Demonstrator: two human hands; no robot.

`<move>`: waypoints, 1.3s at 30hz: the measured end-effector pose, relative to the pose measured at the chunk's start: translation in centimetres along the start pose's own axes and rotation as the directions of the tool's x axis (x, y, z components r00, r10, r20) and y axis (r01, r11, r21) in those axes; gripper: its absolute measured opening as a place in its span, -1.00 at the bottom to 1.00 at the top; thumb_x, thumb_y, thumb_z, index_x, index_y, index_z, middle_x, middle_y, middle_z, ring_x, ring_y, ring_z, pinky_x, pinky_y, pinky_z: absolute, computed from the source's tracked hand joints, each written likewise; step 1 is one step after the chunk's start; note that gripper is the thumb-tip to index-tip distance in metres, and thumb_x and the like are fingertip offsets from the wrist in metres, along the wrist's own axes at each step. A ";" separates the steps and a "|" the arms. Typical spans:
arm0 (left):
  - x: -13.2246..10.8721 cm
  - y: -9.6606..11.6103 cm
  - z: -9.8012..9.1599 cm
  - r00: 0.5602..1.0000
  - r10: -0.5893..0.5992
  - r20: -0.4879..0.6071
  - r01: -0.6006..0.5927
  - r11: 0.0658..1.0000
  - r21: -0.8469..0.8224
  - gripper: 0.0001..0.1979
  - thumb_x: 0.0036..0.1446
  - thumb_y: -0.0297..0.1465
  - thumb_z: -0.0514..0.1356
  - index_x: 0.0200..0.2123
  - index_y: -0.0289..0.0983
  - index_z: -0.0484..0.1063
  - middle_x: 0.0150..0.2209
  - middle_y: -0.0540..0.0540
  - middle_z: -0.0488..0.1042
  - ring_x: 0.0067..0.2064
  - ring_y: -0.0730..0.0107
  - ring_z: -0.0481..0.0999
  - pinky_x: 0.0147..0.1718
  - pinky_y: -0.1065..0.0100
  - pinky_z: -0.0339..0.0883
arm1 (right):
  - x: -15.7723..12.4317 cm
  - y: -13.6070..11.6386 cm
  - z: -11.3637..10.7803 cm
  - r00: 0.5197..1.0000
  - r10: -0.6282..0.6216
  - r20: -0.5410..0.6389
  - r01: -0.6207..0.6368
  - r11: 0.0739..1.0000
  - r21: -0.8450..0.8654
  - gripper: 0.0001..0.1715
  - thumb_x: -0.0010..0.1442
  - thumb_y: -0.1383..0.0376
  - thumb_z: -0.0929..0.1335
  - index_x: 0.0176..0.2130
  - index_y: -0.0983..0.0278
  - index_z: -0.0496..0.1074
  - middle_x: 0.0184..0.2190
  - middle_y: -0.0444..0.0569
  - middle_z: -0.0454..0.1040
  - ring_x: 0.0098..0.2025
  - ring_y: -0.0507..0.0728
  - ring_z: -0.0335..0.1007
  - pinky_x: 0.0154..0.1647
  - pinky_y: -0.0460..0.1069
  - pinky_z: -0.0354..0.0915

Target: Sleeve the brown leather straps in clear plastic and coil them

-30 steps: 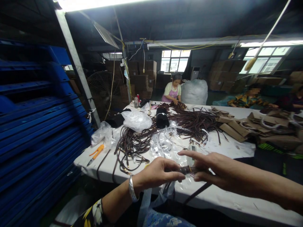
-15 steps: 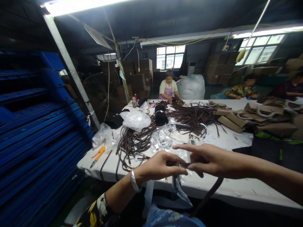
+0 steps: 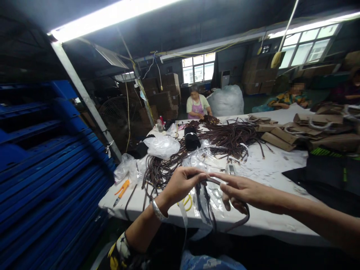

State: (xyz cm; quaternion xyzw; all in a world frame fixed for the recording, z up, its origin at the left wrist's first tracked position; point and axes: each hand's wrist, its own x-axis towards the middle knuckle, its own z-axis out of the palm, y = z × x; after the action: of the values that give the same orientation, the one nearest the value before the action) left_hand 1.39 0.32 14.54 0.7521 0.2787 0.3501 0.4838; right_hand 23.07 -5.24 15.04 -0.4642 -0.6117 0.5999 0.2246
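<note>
My left hand (image 3: 182,183) is closed in a pinch on a dark brown strap (image 3: 242,219), which loops down off the near edge of the white table (image 3: 270,168). A clear plastic sleeve (image 3: 203,202) hangs from the same grip. My right hand (image 3: 243,190) meets the left one, its forefinger stretched along the strap and the other fingers curled under it. A silver bangle (image 3: 158,212) sits on my left wrist. Just beyond my hands lies a tangle of more brown straps (image 3: 160,170).
Orange pliers (image 3: 121,188) lie at the table's left corner. A large heap of straps (image 3: 233,138), plastic bags (image 3: 161,145) and brown folded pieces (image 3: 284,137) cover the table. Blue pallets (image 3: 47,165) stack at left. Other people (image 3: 197,107) work at the far side.
My hands have risen and moved back over the table edge. The strap, held straight between them before, now bends into a hanging loop. The view has tilted.
</note>
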 end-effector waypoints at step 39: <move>-3.7 -3.8 2.3 0.980 0.197 -0.016 -0.195 0.979 0.060 -0.62 0.21 -0.11 0.10 -0.34 -0.23 0.59 -0.49 -0.07 0.48 -0.22 0.29 0.43 0.26 0.06 -0.18 | 4.8 4.9 3.7 0.948 -0.261 0.179 0.179 0.909 0.377 -0.26 0.16 -0.01 0.36 0.21 0.23 0.16 -0.38 -0.04 0.49 -0.62 -0.10 0.16 -0.65 -0.20 -0.02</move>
State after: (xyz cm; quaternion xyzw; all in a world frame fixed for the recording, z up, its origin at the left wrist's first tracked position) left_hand 0.68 -2.26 9.38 0.7859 0.2186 0.3959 0.4217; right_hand 19.18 -3.89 8.40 -0.2722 -0.5630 0.7201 0.3008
